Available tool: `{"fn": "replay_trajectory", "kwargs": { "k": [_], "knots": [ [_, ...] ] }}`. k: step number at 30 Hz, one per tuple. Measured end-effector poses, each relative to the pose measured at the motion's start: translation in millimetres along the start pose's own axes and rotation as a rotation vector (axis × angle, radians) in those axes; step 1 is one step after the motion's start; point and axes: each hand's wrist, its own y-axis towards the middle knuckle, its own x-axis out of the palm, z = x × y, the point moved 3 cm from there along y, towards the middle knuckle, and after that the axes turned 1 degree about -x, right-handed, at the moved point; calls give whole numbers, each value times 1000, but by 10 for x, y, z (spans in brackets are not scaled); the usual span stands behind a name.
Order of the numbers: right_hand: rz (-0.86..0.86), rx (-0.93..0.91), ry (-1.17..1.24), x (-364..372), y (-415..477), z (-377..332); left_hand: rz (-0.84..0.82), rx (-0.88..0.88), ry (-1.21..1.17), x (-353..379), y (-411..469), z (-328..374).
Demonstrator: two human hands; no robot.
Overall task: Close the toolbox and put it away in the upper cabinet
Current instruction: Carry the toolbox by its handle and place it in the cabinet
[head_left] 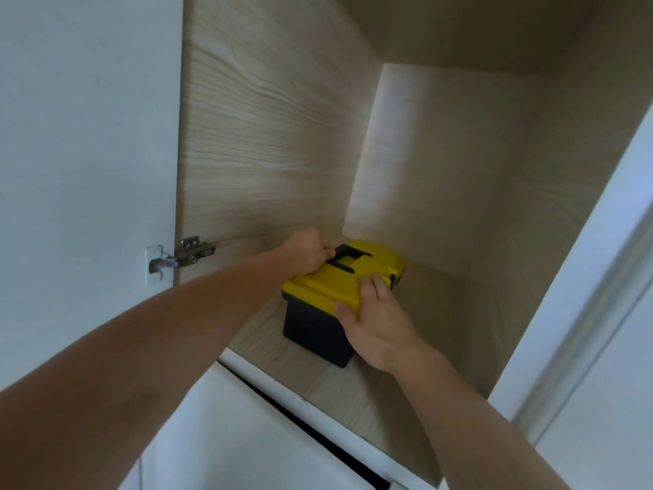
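The toolbox (328,291) has a black body and a closed yellow lid with a black handle. It stands on the wooden floor (339,387) of the open upper cabinet, near the left wall. My left hand (309,254) is closed around the black handle on top of the lid. My right hand (380,323) is pressed flat against the near right corner of the toolbox, fingers over the lid's edge and thumb on its front.
The white cabinet door (84,153) stands open on the left, held by a metal hinge (180,258). A white frame edge (579,277) runs down the right side. Free shelf space lies behind and right of the toolbox. Lower white doors (247,436) sit beneath.
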Motion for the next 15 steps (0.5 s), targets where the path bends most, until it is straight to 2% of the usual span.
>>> {"fn": "replay_trajectory", "kwargs": {
  "k": [6, 10, 15],
  "knots": [
    [-11, -2, -22, 10, 31, 31, -7, -6, -56, -62, -449, -3],
    [28, -15, -196, -45, -51, -24, -23, -48, -200, -78, -969, -36],
    [106, -237, -365, -127, -495, -305, 57, -140, -137, -311, -1672, -40]
  ]
}}
